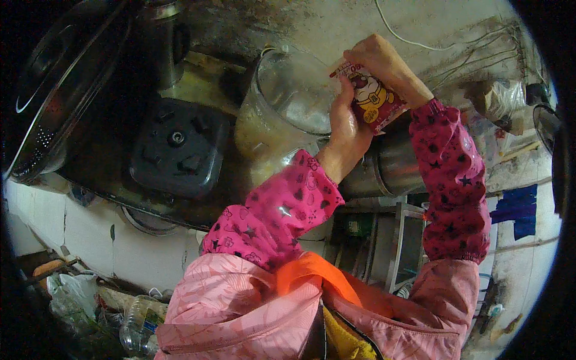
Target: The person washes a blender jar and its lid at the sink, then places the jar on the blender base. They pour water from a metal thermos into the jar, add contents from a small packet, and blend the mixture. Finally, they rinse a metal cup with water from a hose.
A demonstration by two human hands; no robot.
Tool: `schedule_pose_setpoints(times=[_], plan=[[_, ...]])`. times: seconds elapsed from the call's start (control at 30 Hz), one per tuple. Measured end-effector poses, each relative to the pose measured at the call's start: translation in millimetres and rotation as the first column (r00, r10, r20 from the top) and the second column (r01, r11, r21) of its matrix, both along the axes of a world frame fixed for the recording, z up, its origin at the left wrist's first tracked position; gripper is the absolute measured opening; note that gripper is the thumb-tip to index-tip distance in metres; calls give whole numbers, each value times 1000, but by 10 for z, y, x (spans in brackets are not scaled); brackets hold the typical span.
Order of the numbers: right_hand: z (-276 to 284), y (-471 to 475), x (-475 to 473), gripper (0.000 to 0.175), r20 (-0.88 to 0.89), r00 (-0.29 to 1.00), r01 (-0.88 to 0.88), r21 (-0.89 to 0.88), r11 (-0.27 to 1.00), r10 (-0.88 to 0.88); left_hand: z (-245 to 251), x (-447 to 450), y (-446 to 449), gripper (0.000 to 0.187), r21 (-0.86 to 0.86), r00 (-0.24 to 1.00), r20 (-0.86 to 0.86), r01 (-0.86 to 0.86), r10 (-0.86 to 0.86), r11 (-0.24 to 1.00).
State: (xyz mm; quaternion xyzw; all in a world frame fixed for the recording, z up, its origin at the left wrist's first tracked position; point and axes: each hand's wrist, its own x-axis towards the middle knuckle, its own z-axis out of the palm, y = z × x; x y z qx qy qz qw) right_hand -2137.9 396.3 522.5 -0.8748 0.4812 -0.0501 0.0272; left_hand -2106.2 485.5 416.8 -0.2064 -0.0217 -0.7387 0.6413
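Note:
A red plastic packet (375, 101) with a yellow and white cartoon figure is held up between both hands. My left hand (346, 126) grips it from below and the left side, thumb across its front. At the packet's top edge, my right hand (378, 56) is closed on it, fingers curled and partly hidden. Whether the packet is torn open cannot be told. Just left of and beneath the hands stands a large round pot or tub (288, 99) with a pale, cloudy look; its contents are unclear. Both forearms wear pink patterned sleeves.
A dark rectangular lidded appliance or pan (177, 146) sits on the dark counter at left. Large black-rimmed cookware (58, 94) leans at the far left. A metal cylinder (396, 166) lies below the hands. Bottles and bags (139, 324) are at lower left; cables (423, 45) run along the wall.

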Motion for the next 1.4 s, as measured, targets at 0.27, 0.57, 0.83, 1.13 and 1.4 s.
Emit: schedule_pose_setpoints(times=[0.27, 0.57, 0.83, 1.13, 1.4], plan=[[-95, -72, -34, 28, -50, 997, -58, -13, 998, 58, -57, -48, -51, 58, 20, 999, -44, -5, 6, 1000], [75, 115, 57, 30, -71, 988, -133, 63, 989, 137, -78, -30, -13, 39, 209, 996, 16, -88, 87, 974], [132, 317, -17, 22, 203, 979, -56, 387, 920, -26, -78, -73, -67, 40, 145, 999, 16, -51, 49, 988], [96, 287, -9, 32, 190, 981, -12, 232, 973, -33, -101, -28, -45, 54, 138, 997, 77, -24, 13, 990], [51, 233, 33, 25, 195, 967, 82, 381, 921, -166, -46, 26, 6, 58, 106, 997, 82, -1, -8, 994]])
